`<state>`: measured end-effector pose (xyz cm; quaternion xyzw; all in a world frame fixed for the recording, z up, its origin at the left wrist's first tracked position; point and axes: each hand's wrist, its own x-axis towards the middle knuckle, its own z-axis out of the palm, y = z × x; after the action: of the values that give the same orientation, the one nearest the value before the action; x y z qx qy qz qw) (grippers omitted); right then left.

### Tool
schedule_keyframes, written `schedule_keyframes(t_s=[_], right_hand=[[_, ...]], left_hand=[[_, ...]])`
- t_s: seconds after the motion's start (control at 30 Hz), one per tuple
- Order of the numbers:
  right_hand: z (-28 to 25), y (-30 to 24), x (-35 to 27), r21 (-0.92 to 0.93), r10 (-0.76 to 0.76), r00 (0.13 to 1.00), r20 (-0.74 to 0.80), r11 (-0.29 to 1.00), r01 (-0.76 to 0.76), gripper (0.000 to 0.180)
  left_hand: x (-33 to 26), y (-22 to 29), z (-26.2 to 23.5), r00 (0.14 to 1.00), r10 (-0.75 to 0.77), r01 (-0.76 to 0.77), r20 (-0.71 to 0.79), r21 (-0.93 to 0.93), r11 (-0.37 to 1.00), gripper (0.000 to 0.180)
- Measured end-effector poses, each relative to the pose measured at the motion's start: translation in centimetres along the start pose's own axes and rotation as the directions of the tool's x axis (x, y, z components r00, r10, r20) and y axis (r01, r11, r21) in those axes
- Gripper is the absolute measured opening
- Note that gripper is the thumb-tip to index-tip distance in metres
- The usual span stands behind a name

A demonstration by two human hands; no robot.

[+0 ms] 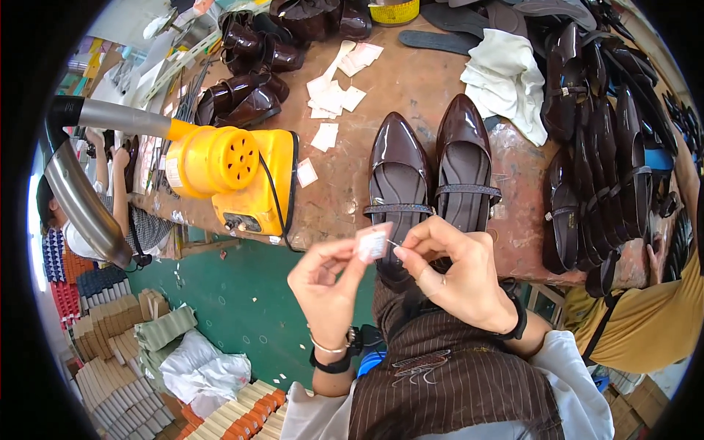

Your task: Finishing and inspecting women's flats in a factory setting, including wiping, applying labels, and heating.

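My left hand (326,284) pinches a small white-and-pink paper tag (373,241) between thumb and fingers. Close beside it, my right hand (463,273) is closed in a pinch on a thin strand (394,243) that reaches the tag's edge. What the strand is made of is too small to tell. Both hands are held over the table's near edge. Just beyond them lie two glossy dark brown pointed shoes, a left one (400,155) and a right one (465,132), side by side with toes pointing away. Each has a narrow strap across its opening.
A yellow machine (253,172) with a metal hose stands at left. Loose paper tags (334,99) are scattered mid-table. A white cloth (504,77) lies at the back right. Many brown shoes (598,169) crowd the right side. Another person in yellow (653,319) is at the right.
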<state>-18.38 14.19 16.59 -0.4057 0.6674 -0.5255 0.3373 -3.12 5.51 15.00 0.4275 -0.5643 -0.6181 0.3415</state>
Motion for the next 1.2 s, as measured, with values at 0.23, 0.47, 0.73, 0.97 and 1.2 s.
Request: schedule_keyframes(t_s=[0.23, 0.47, 0.73, 0.97, 1.2], right_hand=[[0.2, -0.5, -0.4, -0.024, -0.024, 0.997, -0.074, 0.999, 0.022, 0.011], [-2.8, 1.8, -0.4, 0.530, 0.168, 0.914, 0.369, 0.770, -0.355, 0.009], [-7.1, 2.9, -2.2, 0.122, -0.030, 0.973, -0.230, 0.991, 0.060, 0.008], [-9.1, 3.4, 0.0, 0.174, 0.103, 0.873, -0.476, 0.985, -0.022, 0.007], [-4.6, 8.1, 2.3, -0.290, 0.013, 0.959, -0.284, 0.952, -0.099, 0.007]], left_hand=[[-1.4, 0.4, 0.9, 0.986, 0.167, -0.169, 0.026, 0.192, 0.967, 0.015], [-0.6, 0.0, 0.5, 0.801, 0.514, -0.599, 0.308, 0.417, 0.683, 0.028], [2.4, 1.2, 2.9, 0.625, 0.359, -0.709, 0.693, 0.310, 0.634, 0.031], [9.5, -0.5, 8.0, 0.732, 0.138, -0.593, 0.667, 0.523, 0.613, 0.011], [9.9, -1.7, 8.2, 0.682, -0.064, -0.460, 0.728, 0.496, 0.736, 0.015]])
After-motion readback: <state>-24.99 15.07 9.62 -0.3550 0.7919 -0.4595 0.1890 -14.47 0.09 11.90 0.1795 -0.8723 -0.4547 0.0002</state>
